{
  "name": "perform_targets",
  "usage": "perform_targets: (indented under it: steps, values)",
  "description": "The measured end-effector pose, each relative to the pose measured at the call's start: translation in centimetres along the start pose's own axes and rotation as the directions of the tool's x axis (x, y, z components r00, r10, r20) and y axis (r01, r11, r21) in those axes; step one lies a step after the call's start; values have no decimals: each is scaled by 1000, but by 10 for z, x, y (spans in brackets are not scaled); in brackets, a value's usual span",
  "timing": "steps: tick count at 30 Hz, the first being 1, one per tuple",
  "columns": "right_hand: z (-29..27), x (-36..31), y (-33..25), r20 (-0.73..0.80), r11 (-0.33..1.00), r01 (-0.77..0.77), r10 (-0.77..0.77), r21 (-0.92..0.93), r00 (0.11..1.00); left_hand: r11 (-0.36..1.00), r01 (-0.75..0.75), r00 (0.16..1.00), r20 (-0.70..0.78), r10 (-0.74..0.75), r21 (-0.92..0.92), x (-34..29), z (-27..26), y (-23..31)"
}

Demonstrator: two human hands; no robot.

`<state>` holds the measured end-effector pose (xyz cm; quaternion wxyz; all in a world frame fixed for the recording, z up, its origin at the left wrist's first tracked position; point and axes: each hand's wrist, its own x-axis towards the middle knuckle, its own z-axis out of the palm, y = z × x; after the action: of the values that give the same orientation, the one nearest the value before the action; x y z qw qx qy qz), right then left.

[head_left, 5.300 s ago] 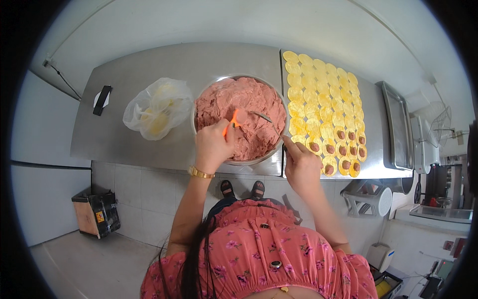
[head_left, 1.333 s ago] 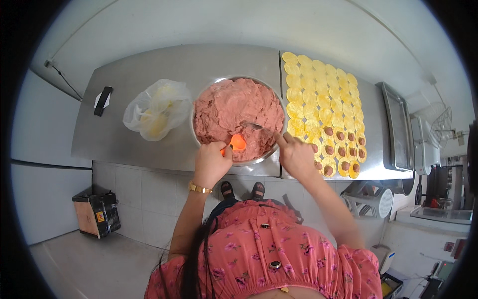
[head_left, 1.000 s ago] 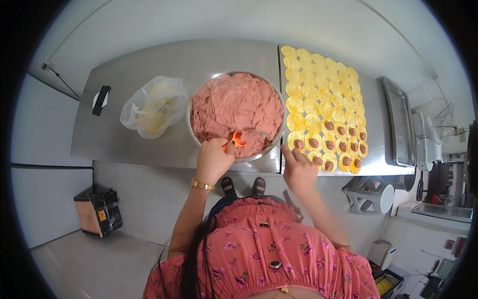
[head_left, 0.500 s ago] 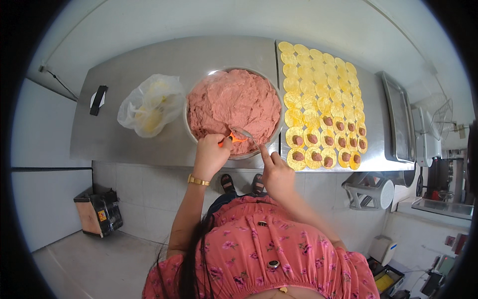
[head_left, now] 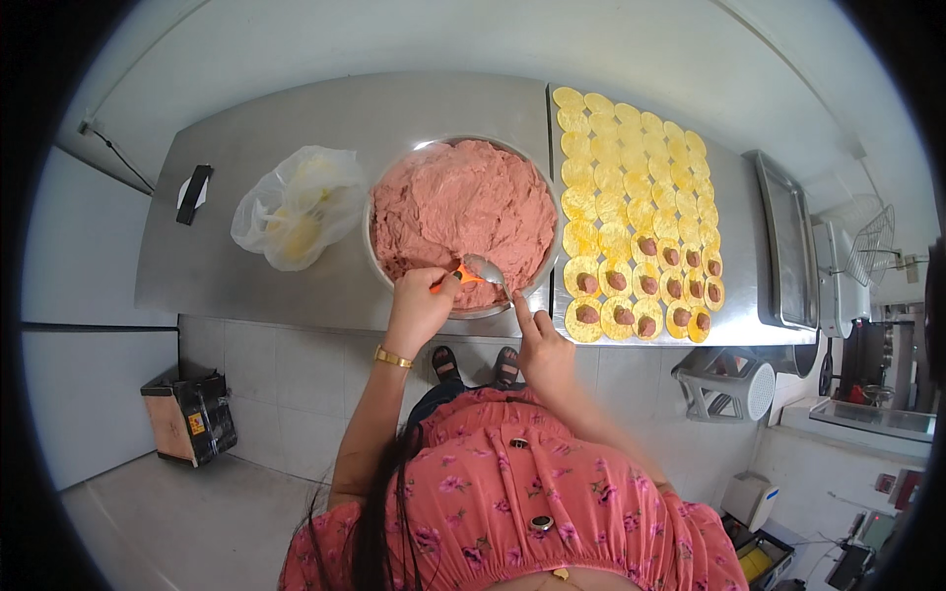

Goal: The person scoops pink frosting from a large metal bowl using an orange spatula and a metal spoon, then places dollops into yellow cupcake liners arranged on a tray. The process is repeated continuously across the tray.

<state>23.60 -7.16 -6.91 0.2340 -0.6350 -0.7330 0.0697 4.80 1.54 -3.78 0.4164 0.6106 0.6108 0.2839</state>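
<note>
Since a second ago, the right hand (head_left: 547,353) has swung from four to five o'clock of the bowl (head_left: 369,232), its fingers grasping a spoon (head_left: 484,267) whose head overlaps the orange scoop (head_left: 472,277) gripped by the left hand's (head_left: 418,307) fingers at six o'clock over pink mixture (head_left: 463,202); yellow discs (head_left: 609,178) lie at three

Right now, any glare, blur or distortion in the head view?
Head view throughout: left stainless-steel table bows at its far edge, corners black; glare on steel bowl rim and right table near the sheet pan; right forearm slightly soft.
</note>
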Motion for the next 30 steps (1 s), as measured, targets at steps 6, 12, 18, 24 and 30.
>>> perform_targets:
  steps: [6,12,18,24,30]
  values:
    - [-8,9,15,22,996,83,-83,-30,996,997,-57,998,2,58,-52,0,-1,-10]
    - [-3,16,1,48,987,122,-118,-104,992,994,-63,998,-3,63,-85,-2,-6,-15]
    - [-8,16,12,1,1000,5,-5,7,1000,997,-74,997,-32,74,23,-2,-3,-17]
    - [17,9,-6,-45,966,-61,74,252,996,991,-125,990,-57,128,57,2,1,-19]
    - [15,14,-22,9,998,-28,28,-60,1000,992,-118,993,-9,117,-52,6,-23,-19]
